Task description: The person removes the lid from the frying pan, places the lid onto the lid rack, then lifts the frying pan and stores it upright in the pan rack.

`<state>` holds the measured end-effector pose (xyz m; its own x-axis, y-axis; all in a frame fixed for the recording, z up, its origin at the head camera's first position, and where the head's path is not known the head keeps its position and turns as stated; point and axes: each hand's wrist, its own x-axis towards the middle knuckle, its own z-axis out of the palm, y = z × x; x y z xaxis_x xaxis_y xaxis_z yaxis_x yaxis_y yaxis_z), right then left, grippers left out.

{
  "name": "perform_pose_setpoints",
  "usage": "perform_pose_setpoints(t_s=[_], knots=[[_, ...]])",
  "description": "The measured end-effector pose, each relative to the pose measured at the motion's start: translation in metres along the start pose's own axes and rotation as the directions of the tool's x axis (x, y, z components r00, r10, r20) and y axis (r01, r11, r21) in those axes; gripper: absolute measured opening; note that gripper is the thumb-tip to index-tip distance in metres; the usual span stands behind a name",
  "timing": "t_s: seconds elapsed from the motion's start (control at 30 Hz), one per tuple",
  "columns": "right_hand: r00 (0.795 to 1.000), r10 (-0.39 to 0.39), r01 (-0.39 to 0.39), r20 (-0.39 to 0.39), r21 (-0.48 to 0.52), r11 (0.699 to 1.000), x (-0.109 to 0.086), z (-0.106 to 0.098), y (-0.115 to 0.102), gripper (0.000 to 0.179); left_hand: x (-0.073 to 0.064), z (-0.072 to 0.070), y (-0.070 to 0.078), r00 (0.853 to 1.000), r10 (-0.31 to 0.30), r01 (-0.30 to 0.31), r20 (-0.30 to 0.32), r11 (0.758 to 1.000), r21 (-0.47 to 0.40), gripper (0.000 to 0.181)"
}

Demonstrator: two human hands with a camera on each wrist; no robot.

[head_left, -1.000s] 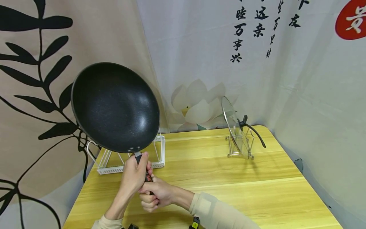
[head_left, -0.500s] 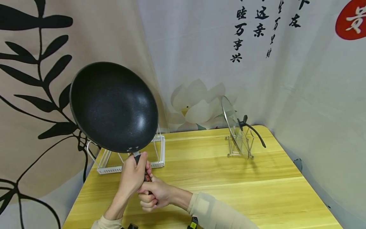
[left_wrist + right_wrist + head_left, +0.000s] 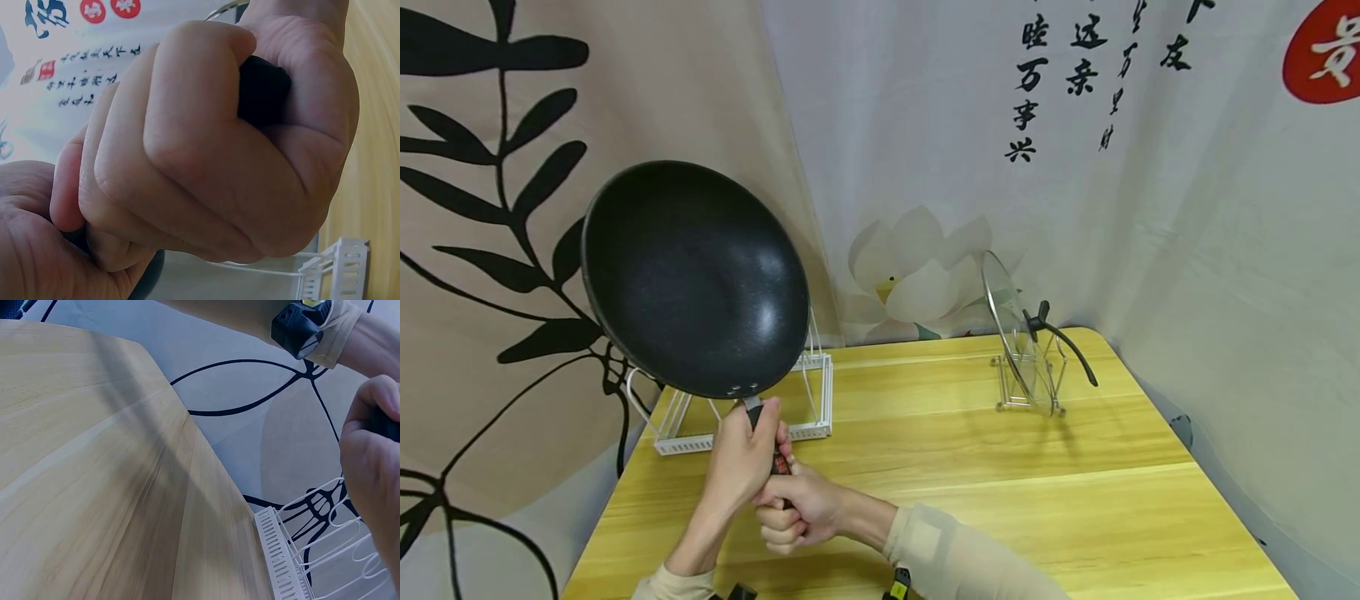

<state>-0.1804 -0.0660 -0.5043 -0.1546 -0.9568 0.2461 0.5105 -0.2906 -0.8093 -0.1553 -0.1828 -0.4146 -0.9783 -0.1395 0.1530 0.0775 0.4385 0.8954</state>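
A black wok [image 3: 692, 275] is held up over the left side of the table, tilted so that its inside faces me. My left hand [image 3: 736, 458] grips the upper part of its handle [image 3: 781, 462], near the riveted end. Just below, my right hand [image 3: 800, 510] wraps the lower end of the same handle. In the left wrist view, the handle's dark butt end [image 3: 262, 90] shows inside the nearer fist. Behind and under the wok stands a white rack [image 3: 688, 446] with wire dividers, partly hidden by the pan.
At the back right of the wooden table [image 3: 970, 500], a glass lid [image 3: 1000, 317] with a black handle [image 3: 1063, 337] stands upright in a small metal wire rack [image 3: 1015, 404]. Printed cloth [image 3: 910, 125] hangs behind the table. The white rack [image 3: 281, 550] sits by the table's edge.
The wok and both hands have shifted slightly to the left in the head view, with both grips kept. The racks and lid stay where they were.
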Motion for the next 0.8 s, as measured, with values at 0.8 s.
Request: perform_pose_setpoints(t_s=[0.8], knots=[[0.999, 0.03, -0.032, 0.016, 0.091, 0.995, 0.0047, -0.0028, 0.0032, 0.045, 0.0041, -0.0067, -0.0017, 1.0, 0.012, -0.013, 0.006, 0.991, 0.134, 0.053]])
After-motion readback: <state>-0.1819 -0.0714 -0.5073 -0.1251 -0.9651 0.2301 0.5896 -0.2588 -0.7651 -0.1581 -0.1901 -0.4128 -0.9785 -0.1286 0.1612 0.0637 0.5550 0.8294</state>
